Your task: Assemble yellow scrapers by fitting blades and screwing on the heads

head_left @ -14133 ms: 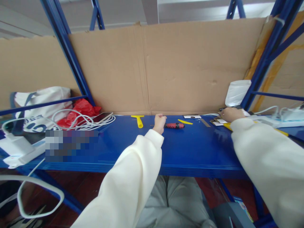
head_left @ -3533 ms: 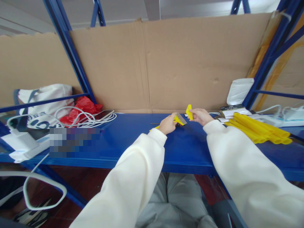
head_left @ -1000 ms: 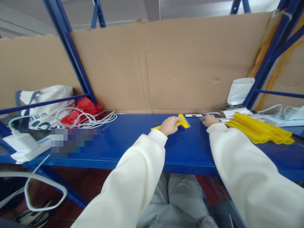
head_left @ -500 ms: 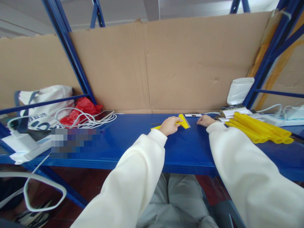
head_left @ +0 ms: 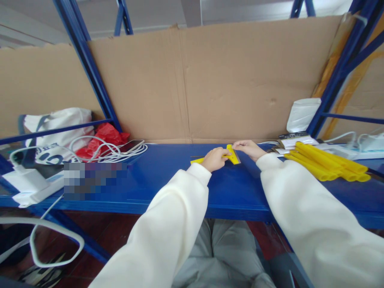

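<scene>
On the blue shelf point(head_left: 168, 176), my left hand point(head_left: 215, 159) is closed around a yellow scraper point(head_left: 233, 156). The scraper's handle sticks out to the left of the hand and its wide head, with a thin pale edge, points right. My right hand point(head_left: 248, 149) is at the far end of that head, its fingertips pinched together just at or above it. Anything between those fingertips is too small to make out.
Yellow tubular handles point(head_left: 333, 162) lie piled on the right, beside a small stack of packets point(head_left: 297, 140). White cables point(head_left: 132, 151), a red plastic bag point(head_left: 103, 138) and a cloth bag point(head_left: 60, 134) sit on the left. A cardboard wall point(head_left: 240, 80) stands behind.
My right hand has moved left from the shelf surface to the scraper's head, covering the white strip behind it. My left hand and the scraper have stayed in place.
</scene>
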Motion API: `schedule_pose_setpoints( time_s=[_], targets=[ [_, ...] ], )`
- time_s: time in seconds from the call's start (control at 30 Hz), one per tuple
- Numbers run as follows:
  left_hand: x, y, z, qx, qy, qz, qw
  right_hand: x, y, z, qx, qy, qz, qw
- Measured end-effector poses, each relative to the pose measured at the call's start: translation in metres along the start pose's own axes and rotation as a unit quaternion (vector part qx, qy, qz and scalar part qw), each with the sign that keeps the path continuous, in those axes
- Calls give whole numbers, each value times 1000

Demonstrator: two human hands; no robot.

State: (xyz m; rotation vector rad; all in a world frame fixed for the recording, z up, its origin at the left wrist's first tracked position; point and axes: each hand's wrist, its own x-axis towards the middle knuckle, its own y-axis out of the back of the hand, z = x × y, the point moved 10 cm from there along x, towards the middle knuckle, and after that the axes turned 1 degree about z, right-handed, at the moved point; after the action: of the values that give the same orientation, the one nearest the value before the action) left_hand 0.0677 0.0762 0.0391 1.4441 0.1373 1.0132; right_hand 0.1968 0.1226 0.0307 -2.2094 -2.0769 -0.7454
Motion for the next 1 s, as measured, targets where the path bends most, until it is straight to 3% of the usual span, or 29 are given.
schedule_pose_setpoints(
  time_s=[0.43,0.67,0.87,1.0],
  targets=[
    [-4,1,10,60,-16,-27,998,-9,-3,-6,-33,-48,57,997],
    [-6,1,16,98,-29,-43,994,-7,-5,-5,-36,-53,39,997],
    [-7,0,16,105,-31,-45,993,-3,-1,0,-43,-32,67,996],
    [-7,0,16,109,-33,-47,992,0,-6,4,-34,-23,44,998]
  ],
)
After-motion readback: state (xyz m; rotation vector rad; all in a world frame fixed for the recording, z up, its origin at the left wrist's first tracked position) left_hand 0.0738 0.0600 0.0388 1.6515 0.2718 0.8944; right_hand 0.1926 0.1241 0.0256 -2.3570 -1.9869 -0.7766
